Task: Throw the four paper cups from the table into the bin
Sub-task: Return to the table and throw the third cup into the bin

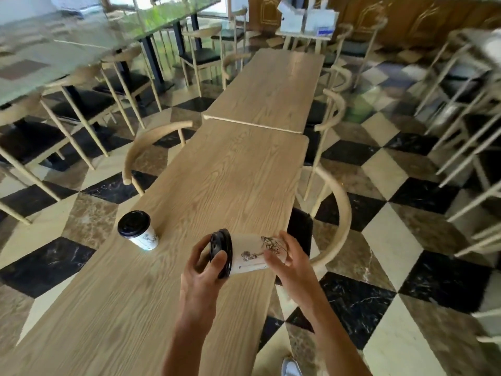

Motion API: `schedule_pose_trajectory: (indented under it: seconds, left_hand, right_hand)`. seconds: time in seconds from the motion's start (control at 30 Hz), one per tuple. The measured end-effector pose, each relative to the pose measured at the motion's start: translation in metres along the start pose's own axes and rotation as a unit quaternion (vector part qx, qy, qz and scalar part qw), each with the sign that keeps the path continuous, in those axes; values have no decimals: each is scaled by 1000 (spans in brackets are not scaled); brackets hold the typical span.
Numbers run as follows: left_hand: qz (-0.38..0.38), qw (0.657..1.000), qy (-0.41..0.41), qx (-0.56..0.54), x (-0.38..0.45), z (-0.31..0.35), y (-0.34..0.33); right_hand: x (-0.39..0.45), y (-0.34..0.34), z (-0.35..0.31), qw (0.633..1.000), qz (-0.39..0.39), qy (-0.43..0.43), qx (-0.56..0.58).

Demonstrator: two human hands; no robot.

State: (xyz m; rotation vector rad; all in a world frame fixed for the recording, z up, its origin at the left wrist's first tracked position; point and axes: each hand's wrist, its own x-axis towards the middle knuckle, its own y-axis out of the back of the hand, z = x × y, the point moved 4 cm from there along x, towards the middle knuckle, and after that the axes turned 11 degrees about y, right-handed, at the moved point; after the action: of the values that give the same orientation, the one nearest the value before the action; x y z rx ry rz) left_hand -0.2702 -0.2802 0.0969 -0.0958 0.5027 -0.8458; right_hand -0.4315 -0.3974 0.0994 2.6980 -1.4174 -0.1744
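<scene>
A white paper cup (250, 253) with a black lid and dark drawings lies sideways in the air above the wooden table (206, 185), held between both hands. My left hand (202, 272) grips its lid end. My right hand (290, 260) grips its base end. A second white paper cup (139, 233) with a black lid stands upright on the table near the left edge, left of my hands. No bin is in view.
A curved-back wooden chair (147, 147) stands at the table's left side, another chair (337, 221) at its right. A second wooden table (273, 85) butts against the far end. More chairs and a glass table (54, 50) stand on the checkered floor.
</scene>
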Motion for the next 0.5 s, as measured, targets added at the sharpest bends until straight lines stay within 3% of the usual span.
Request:
schedule_pose_trajectory:
  seconds: [0.27,0.5]
  left_hand:
    - [-178,982,17,66,-53,-22,-122]
    - [-343,916,7,207,-172,-79,-252]
  right_hand:
    - [-110,120,-12,977,207,26,-35]
    - [-300,230,-7,905,420,42,-55]
